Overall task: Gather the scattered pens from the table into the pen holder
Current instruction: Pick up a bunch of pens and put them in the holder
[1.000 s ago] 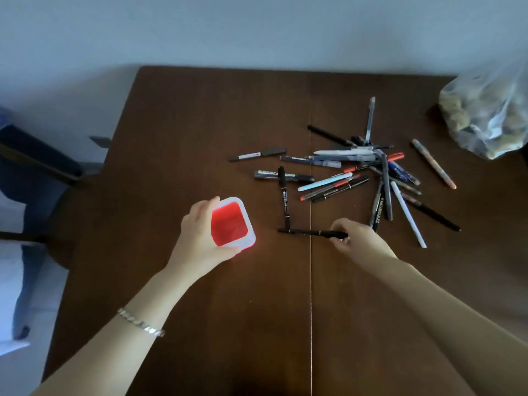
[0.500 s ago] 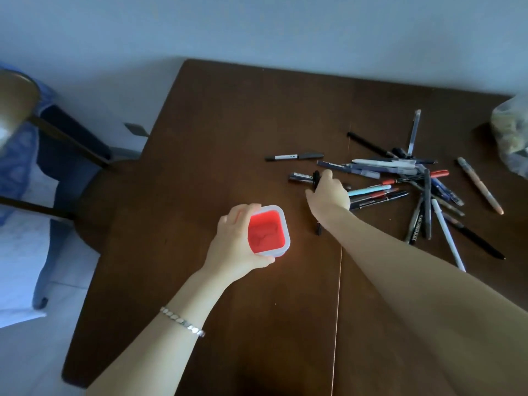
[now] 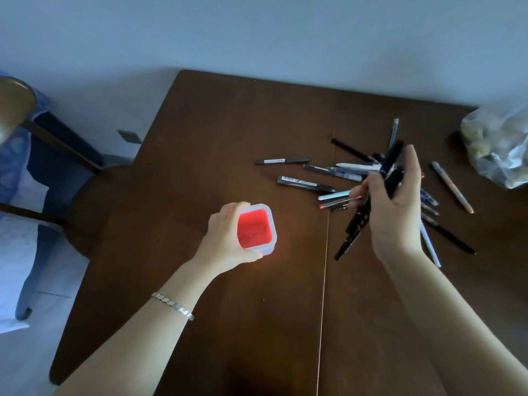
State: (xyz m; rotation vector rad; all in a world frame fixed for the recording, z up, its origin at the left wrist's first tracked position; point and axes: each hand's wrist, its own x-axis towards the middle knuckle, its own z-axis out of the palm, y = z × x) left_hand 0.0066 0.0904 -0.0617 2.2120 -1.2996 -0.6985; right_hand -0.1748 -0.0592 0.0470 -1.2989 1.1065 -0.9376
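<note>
Head view: the left hand (image 3: 228, 238) is wrapped around the side of the pen holder (image 3: 258, 247), a small square cup with a translucent white rim and a red inside, which stands upright on the dark wooden table (image 3: 228, 132). The thumb lies along the cup's near side and the fingers curl over its far left corner. Nothing can be seen inside the cup but its red floor. A silver bracelet (image 3: 173, 305) sits on the left wrist.

To the right of the cup, and apart from it, the right hand (image 3: 395, 212) is raised above the table and closed on two black pens (image 3: 354, 227). They run slantwise through the fist, their lower ends pointing down and left toward the table seam, their capped ends sticking out above the fingers.

Behind and beneath the right hand lies the scattered pile of pens (image 3: 337, 172). Farthest to the left of that hand lies a black marker with a white label (image 3: 281, 160), and just nearer lies a second black pen with a printed barrel (image 3: 304, 183). A light blue pen (image 3: 334, 194) and a red-tipped pen (image 3: 333, 205) poke out from under the fingers. To the right of the hand lie a tan pen (image 3: 453, 187), a long black pen (image 3: 451, 238) and a white pen (image 3: 430, 247).

Far right of the right hand, a clear plastic bag (image 3: 500, 144) rests at the table's edge. Left of the left hand, off the table, stands a wooden chair (image 3: 51, 138).
</note>
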